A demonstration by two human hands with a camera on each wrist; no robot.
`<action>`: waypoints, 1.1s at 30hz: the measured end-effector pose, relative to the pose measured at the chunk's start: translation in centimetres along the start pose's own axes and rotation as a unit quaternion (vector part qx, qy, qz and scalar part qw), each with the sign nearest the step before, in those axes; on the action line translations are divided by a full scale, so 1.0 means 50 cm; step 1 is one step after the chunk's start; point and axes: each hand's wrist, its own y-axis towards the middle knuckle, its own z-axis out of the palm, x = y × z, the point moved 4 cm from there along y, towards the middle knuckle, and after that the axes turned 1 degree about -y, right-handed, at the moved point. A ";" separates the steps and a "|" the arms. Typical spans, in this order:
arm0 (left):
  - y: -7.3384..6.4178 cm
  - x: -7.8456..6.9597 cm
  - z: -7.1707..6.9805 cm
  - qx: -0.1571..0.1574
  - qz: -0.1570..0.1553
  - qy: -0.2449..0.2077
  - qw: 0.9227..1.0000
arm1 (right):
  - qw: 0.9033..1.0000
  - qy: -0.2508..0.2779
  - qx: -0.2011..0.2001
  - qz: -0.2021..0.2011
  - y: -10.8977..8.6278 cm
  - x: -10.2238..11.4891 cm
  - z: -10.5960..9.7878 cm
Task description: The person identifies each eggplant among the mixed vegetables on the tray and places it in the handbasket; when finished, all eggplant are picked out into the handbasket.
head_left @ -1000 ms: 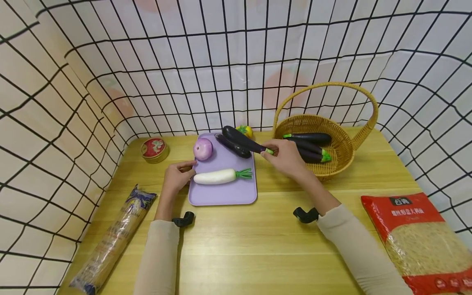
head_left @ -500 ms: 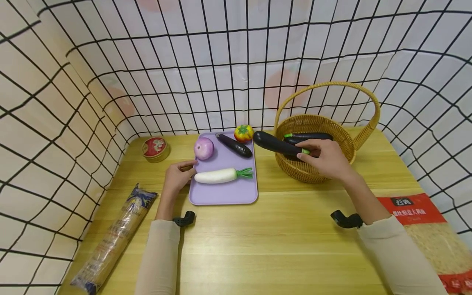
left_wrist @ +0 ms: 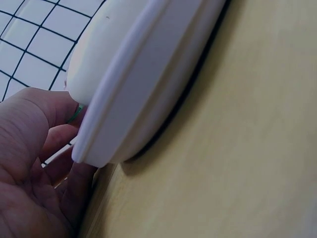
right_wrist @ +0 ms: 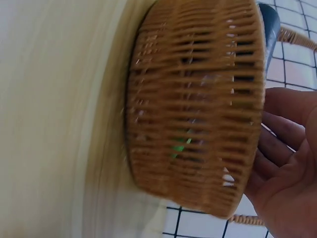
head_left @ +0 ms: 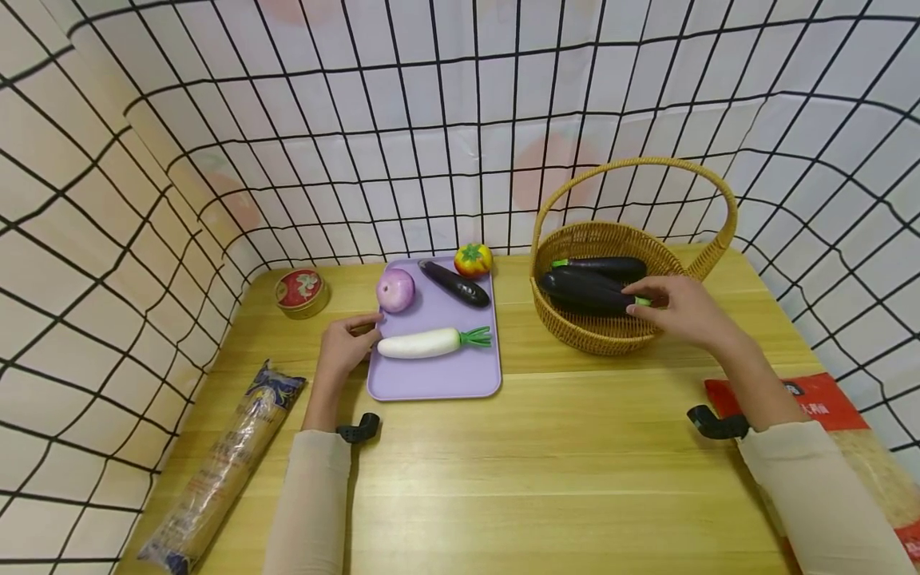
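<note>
My right hand (head_left: 679,311) is at the front right of the wicker basket (head_left: 602,339), its thumb and fingers pinching the green stem end of a dark eggplant (head_left: 585,292). That eggplant lies over the others in the basket; another eggplant (head_left: 611,267) shows behind it. In the right wrist view the basket wall (right_wrist: 198,99) hides most of the contents. My left hand (head_left: 346,343) grips the left rim of the lavender tray (head_left: 431,383), fingers around its edge in the left wrist view. On the tray are a white radish (head_left: 420,343), a purple onion (head_left: 396,291) and a smaller eggplant (head_left: 454,283).
A yellow-red pepper (head_left: 473,260) sits at the tray's back right corner. Left of the tray stand a round red-topped tin (head_left: 302,291) and a long noodle pack (head_left: 223,471). A red pasta bag (head_left: 855,447) lies right, partly under the right arm. Black wire grid encloses the table.
My right hand has carried the eggplant from above the tray's back right rightward and down into the basket. The left hand has stayed at the tray's rim.
</note>
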 end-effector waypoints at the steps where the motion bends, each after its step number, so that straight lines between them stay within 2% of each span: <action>1: 0.000 0.001 0.000 0.000 -0.001 -0.003 1.000 | 1.000 -0.003 0.002 0.002 -0.001 -0.005 0.000; 8: -0.004 0.006 -0.002 0.003 -0.017 -0.014 1.000 | 0.999 -0.036 0.030 -0.005 -0.003 -0.024 0.015; 13: -0.004 0.006 0.001 -0.001 -0.013 -0.008 1.000 | 0.997 -0.062 0.052 -0.014 0.002 -0.027 0.023; 22: 0.001 0.003 0.003 -0.002 -0.010 -0.005 1.000 | 0.993 -0.068 0.091 -0.005 0.016 -0.025 0.023; 27: 0.001 0.003 0.004 -0.002 -0.010 -0.010 1.000 | 0.995 -0.053 0.079 -0.003 0.016 -0.022 0.024; 33: 0.000 0.007 0.001 -0.005 -0.009 -0.010 1.000 | 1.000 -0.018 0.018 0.003 0.007 -0.009 0.028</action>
